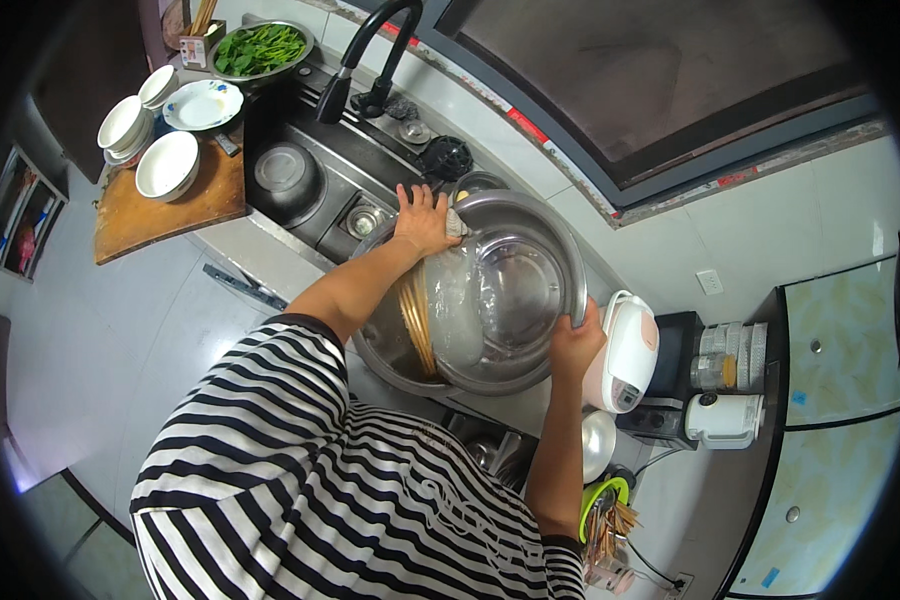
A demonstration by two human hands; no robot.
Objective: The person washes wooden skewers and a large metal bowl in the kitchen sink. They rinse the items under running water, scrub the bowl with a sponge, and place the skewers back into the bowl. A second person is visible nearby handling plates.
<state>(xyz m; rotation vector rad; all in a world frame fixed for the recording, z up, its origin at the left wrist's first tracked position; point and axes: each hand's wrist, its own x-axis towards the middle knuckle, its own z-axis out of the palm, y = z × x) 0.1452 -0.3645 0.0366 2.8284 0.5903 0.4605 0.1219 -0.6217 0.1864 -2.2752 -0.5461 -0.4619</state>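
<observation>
A large stainless-steel basin (574,255) is tilted towards the left. Water (454,307) runs over its lower edge into a second metal basin (379,349) underneath. My right hand (577,341) grips the tilted basin's rim on the right. At the upper left of that rim is my left hand (424,221), fingers spread, with a pale cloth (456,223) caught at its thumb; how firmly it holds the basin is hidden. Several long golden-brown sticks, apparently chopsticks (418,322), lie in the lower basin beside the falling water.
Left of the basins is a sink with an upturned metal bowl (279,169) under a black faucet (334,97). A wooden board (210,217) bears white bowls (166,166) and a plate (202,105). Greens fill a metal bowl (307,56) behind. A white rice cooker (622,360) stands close right.
</observation>
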